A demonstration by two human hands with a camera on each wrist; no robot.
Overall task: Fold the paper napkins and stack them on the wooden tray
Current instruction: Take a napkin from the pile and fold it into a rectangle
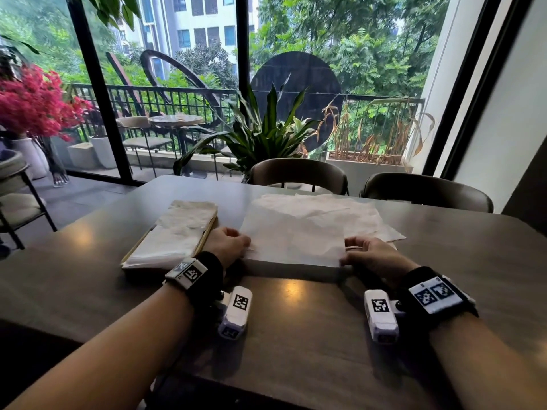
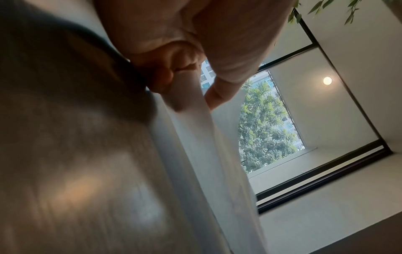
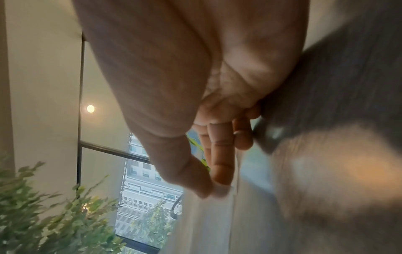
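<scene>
A white paper napkin (image 1: pixel 291 241) lies spread in front of me on the dark table (image 1: pixel 296 335), its near edge lifted slightly. My left hand (image 1: pixel 231 244) pinches the napkin's near left corner; the left wrist view shows the thumb and fingers (image 2: pixel 169 80) closed on the sheet (image 2: pixel 202 137). At the near right corner, my right hand (image 1: pixel 367 254) pinches the sheet between thumb and fingers (image 3: pixel 219 171). To the left stands the wooden tray (image 1: pixel 207 232), carrying a stack of folded napkins (image 1: pixel 177 232). More unfolded napkins (image 1: pixel 349 211) lie under and behind the held one.
Two dark chairs (image 1: pixel 299 173) (image 1: pixel 426 193) stand at the table's far side. A green potted plant (image 1: pixel 266 134) rises behind them before a large window. Another chair (image 1: pixel 17 199) sits at the far left.
</scene>
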